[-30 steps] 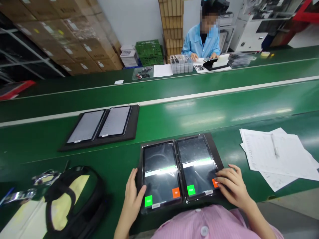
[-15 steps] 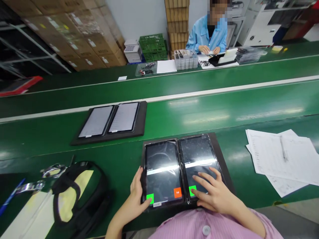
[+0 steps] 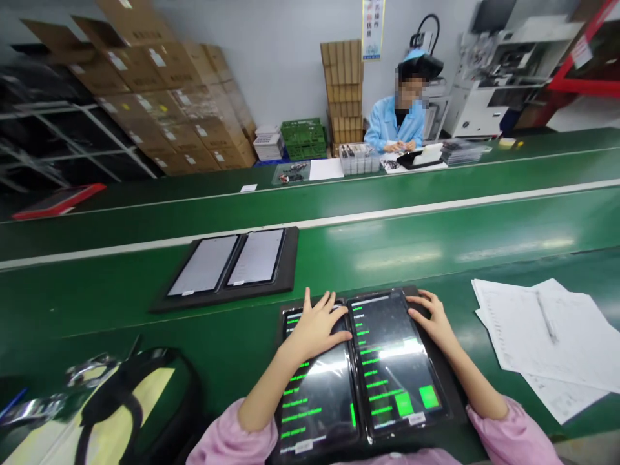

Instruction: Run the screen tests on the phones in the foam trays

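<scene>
Two tablets lie side by side in a dark foam tray (image 3: pixel 448 394) in front of me. Lines of green text fill both dark screens. Over the upper part of the left tablet (image 3: pixel 317 394) my left hand (image 3: pixel 317 326) is spread, fingers apart and nothing held; it hides some of the text. My right hand (image 3: pixel 432 316) rests at the upper right edge of the right tablet (image 3: pixel 387 352), its thumb and fingers apart and loosely bent. Two green squares glow near the bottom of the right screen.
Beyond, another tray (image 3: pixel 289 265) carries two light-screened tablets. A black strap-like item (image 3: pixel 186 387) lies over yellow paper at left. Papers (image 3: pixel 513 323) with a pen (image 3: pixel 546 316) lie at right. Across the green conveyor sits a co-worker (image 3: pixel 387 123) in blue.
My left hand has moved up from the left tablet's lower edge onto its screen. My right hand has gone from the right screen to its upper right edge. Both screens now show green text lists.
</scene>
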### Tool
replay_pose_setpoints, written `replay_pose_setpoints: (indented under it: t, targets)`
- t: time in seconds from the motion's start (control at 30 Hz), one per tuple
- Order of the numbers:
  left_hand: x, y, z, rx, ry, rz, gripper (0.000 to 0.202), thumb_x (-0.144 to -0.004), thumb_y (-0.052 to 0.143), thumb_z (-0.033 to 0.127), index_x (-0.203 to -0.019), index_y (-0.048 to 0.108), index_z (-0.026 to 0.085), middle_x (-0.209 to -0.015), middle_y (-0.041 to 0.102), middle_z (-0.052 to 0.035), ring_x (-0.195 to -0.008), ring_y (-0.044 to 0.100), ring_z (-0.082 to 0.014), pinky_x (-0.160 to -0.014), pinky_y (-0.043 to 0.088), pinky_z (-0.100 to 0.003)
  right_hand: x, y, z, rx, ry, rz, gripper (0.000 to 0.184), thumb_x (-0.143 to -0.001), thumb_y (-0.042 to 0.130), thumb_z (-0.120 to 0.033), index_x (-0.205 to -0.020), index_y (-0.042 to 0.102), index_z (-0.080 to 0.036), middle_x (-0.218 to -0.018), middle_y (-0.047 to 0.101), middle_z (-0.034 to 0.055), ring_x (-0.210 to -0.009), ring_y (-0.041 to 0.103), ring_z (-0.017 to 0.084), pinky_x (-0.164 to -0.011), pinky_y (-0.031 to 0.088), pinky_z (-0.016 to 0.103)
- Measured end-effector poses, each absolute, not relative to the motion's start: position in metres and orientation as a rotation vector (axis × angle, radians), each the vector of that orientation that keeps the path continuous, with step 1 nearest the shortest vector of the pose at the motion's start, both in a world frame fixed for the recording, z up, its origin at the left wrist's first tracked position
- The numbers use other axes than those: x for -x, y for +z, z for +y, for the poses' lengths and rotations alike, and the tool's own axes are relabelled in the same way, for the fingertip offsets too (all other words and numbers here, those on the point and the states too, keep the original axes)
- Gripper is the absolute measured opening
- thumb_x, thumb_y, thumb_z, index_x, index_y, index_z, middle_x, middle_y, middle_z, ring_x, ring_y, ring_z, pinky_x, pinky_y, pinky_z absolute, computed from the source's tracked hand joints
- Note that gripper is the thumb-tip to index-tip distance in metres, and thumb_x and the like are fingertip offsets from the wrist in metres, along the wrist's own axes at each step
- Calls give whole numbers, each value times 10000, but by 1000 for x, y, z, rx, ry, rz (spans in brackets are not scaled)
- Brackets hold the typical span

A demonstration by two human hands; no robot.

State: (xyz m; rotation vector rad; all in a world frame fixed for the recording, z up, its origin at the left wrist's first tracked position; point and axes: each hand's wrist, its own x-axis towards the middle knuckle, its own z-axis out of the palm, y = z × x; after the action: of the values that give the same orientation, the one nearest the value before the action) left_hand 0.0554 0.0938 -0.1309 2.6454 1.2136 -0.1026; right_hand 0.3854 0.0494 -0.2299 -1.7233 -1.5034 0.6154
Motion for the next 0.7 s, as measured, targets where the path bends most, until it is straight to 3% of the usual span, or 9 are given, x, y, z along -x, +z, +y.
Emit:
replay_pose_setpoints:
  t: [0.23, 0.43, 0.57, 0.63, 0.7]
  targets:
    - [-57, -154, 97, -2714, 48, 1208, 511, -952, 467, 629, -1205, 645, 222, -1386, 542, -222, -1343, 464, -394, -1127, 18, -743, -378, -232, 45, 1722, 715, -1376, 331, -750, 668, -496, -975, 785, -283, -1325, 510, 107, -1215, 483, 331, -1088, 369, 515]
    - [-61, -149, 103, -2633, -17, 1208, 503, -1003, 365, 585, -1182, 647, 208, -1415, 516, -221, -1372, 430, -382, -1124, 46, -749, -375, -227, 51, 1727, 633, -1386, 312, -749, 655, -479, -935, 775, -259, -1305, 511, 119, -1192, 483, 341, -1060, 376, 549]
    - [-59, -88, 96, -2569, 10, 1061, 510, -1008, 391, 555, -1355, 547, 215, -1493, 425, -211, -1401, 387, -377, -1096, 127, -779, -357, -156, 47, 1546, 419, -1459, 297, -821, 634, -472, -974, 733, -237, -1069, 568, 125, -1086, 536, 329, -973, 443, 558]
    - [-55, -44, 76, -2596, 227, 804, 499, -1018, 377, 538, -1423, 488, 270, -1506, 440, -126, -1391, 425, -304, -1165, 168, -680, -349, -100, 28, 1283, 479, -1607, 215, -928, 570, -406, -998, 709, -258, -996, 587, 92, -995, 582, 269, -896, 509, 463]
    - [-50, -3, 47, -2578, 489, 604, 445, -1041, 319, 489, -1375, 555, 312, -1417, 557, -59, -1301, 535, -248, -1174, 314, -539, -346, -51, -1, 1064, 525, -1814, 248, -991, 497, -403, -978, 705, -268, -970, 594, 81, -975, 595, 253, -861, 534, 429]
